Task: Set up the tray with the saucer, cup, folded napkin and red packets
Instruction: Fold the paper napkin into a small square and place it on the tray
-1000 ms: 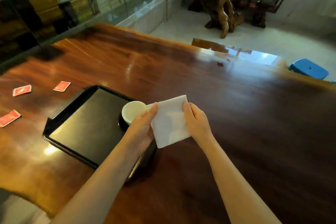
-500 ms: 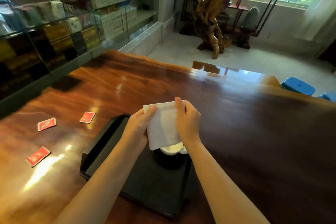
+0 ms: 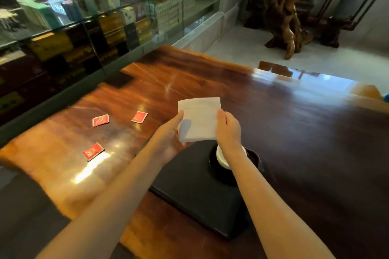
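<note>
A person's two bare forearms reach out over a glossy reddish-brown wooden table (image 3: 210, 78). Both hands hold a white napkin (image 3: 199, 120) up in the air above the far end of a black tray (image 3: 195, 191). The left hand (image 3: 170, 141) supports the napkin's left edge, thumb laid on the front and the other fingers hidden behind the cloth. The right hand (image 3: 228, 130) pinches the right edge, thumb in front and fingers curled behind. The napkin looks folded into a rough square, slightly bowed. On the right part of the tray stands a white cup (image 3: 221, 159) on a dark saucer (image 3: 216, 171), both partly covered by the right wrist. Three red packets lie on the table to the left of the tray, well apart from it: one far (image 3: 139, 117), one far left (image 3: 100, 120) and one nearer (image 3: 92, 151). Glass display shelves (image 3: 101, 12) filled with boxes run along the left side.
</note>
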`<state>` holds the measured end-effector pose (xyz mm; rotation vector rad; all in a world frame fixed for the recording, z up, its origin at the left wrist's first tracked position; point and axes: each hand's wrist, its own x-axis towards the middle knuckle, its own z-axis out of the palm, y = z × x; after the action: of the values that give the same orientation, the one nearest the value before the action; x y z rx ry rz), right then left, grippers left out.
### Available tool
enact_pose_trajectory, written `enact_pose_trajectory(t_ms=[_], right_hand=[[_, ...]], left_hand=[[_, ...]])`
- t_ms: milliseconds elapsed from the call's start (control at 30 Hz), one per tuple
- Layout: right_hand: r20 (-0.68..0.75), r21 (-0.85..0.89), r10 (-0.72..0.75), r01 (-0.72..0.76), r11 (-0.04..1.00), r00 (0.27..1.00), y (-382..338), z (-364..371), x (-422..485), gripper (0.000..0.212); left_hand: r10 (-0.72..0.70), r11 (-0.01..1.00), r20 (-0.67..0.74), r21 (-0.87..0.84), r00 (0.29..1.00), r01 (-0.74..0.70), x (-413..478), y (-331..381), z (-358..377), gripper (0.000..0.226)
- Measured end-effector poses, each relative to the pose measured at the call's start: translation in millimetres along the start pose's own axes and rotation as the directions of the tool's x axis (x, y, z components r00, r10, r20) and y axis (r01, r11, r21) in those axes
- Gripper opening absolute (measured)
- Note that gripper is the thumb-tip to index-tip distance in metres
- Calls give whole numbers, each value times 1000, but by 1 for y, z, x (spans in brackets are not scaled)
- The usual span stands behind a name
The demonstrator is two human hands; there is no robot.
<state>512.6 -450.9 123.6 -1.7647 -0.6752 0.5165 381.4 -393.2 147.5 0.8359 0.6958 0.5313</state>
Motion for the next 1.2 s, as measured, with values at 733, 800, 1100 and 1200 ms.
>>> enact_pose_trajectory(t_ms=[733, 800, 1100, 1200], right_hand=[[-247, -167, 481, -525, 834, 842, 114, 131, 33, 31], [-209, -173, 513, -548, 818, 832, 126, 134, 31, 38], [-195, -291, 457, -496, 818, 868, 157, 139, 20, 48], [-193, -295, 451, -490, 821, 872, 158, 138, 19, 48]], left_hand=[[-329, 798, 59, 551, 943, 244, 157, -48, -148, 38], [-315, 776, 20, 581, 949, 246, 164, -59, -150, 37], [-76, 375, -2, 926, 997, 30, 178, -96, -152, 19], [-35, 259, 6, 966, 999, 3, 178, -100, -152, 31]])
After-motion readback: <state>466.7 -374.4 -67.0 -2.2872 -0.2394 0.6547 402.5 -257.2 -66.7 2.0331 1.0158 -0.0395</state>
